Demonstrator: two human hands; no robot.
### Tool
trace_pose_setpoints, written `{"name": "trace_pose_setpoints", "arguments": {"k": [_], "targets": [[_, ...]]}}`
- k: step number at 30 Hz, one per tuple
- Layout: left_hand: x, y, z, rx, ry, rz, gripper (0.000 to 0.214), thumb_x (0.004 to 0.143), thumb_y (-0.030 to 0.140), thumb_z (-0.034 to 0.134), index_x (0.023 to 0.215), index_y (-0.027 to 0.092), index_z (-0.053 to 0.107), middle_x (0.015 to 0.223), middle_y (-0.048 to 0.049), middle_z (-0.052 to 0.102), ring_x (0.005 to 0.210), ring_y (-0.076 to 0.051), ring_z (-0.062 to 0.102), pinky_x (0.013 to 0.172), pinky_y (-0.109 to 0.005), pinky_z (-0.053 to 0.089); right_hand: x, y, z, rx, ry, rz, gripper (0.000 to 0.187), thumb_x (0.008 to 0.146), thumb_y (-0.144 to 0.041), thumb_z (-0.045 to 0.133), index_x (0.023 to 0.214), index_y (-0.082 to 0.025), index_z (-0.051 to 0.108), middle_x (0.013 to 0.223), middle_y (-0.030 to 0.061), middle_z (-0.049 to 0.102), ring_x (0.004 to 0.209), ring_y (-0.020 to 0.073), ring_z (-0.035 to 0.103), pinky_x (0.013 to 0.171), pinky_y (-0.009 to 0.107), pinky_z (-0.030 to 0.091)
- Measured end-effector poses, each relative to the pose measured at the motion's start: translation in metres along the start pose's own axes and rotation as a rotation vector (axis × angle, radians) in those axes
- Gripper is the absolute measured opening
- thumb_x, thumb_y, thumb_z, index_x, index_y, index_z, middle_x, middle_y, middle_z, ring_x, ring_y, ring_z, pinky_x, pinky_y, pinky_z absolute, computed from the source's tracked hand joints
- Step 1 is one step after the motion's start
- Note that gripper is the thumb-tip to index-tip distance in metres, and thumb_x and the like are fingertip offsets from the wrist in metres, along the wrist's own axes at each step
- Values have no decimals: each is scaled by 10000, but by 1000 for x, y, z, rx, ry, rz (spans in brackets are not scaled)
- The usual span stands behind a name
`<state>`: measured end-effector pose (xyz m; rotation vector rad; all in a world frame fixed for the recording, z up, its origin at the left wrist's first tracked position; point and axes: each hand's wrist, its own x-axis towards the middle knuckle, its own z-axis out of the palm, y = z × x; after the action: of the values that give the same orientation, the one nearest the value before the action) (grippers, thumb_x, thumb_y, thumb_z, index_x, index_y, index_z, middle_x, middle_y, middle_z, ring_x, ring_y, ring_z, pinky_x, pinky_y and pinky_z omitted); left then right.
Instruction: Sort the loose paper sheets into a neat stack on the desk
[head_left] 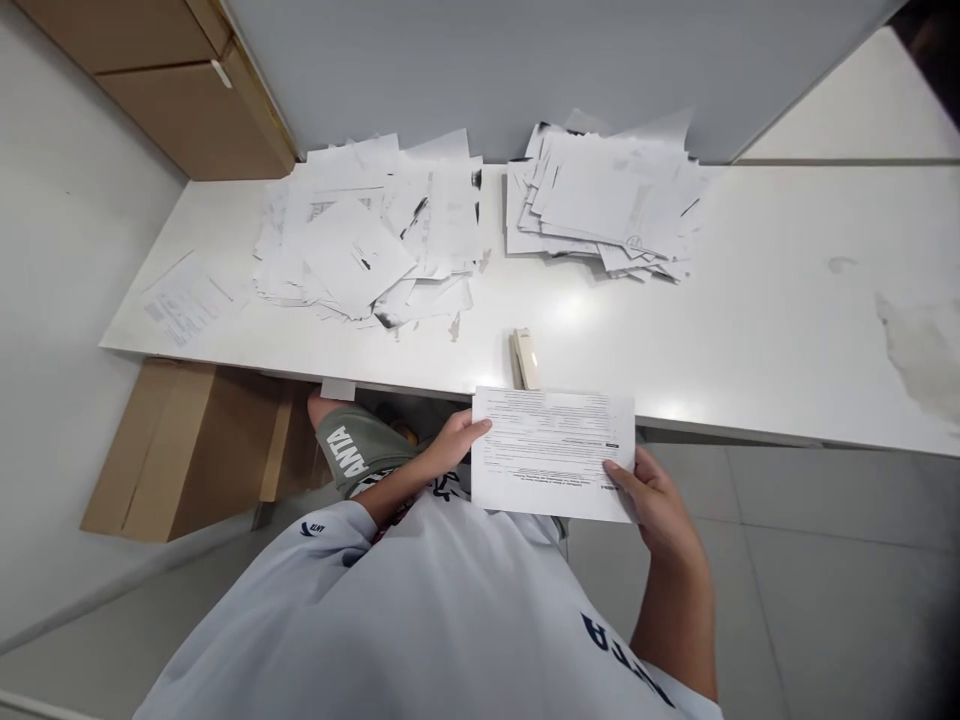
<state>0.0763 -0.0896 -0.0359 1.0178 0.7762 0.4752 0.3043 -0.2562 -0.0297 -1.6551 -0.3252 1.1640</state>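
Note:
My left hand (454, 443) and my right hand (651, 505) hold a printed sheet of paper (553, 453) by its left and right edges, just above the near table edge. The printing looks upside down from where I look. A small beige stapler (526, 358) lies on the white table (750, 300) just beyond the sheet, closest to my left hand but not touching it. Two untidy piles of paper sit farther back, one on the left (367, 230) and one on the right (600, 195). A single loose sheet (184, 300) lies left of them.
A grey partition (525, 60) rises behind the table, and a wooden cabinet (187, 95) stands at the back left. A cardboard box (187, 450) stands on the floor below the table's near edge. The table's right part has pale stains.

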Motion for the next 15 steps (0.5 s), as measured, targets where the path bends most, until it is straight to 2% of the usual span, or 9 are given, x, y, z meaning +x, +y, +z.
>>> {"name": "trace_pose_setpoints", "arguments": {"k": [3,6,11,15], "targets": [[3,-10,15,-12,-15,5,440,759,519,700,966,130,715,981,-106,745,941,-285,676,848,-380,481,-3,-1,-18,-29,21,10,518,686,-491,786,1132,-268,647,1175,73,698,1038,292,669,883,436,555],[12,-15,27,-53,-9,26,359,753,430,702,970,144,697,1011,-99,739,992,-290,663,886,-394,475,1,-7,-27,-43,44,-23,505,681,-498,786,1109,-269,647,1165,68,702,1026,287,672,885,435,555],[22,-13,40,-114,144,97,277,698,195,622,972,171,657,1043,-57,727,1034,-263,645,928,-374,456,14,-22,-29,-72,12,-57,485,691,-498,776,1093,-262,642,1145,70,708,1005,279,676,876,426,554],[19,-9,47,-144,222,78,311,676,139,587,982,170,630,1039,-56,718,1041,-257,638,918,-365,457,25,-32,-29,-103,-29,-63,491,698,-489,762,1112,-257,639,1125,65,714,990,274,678,863,423,555]]}}
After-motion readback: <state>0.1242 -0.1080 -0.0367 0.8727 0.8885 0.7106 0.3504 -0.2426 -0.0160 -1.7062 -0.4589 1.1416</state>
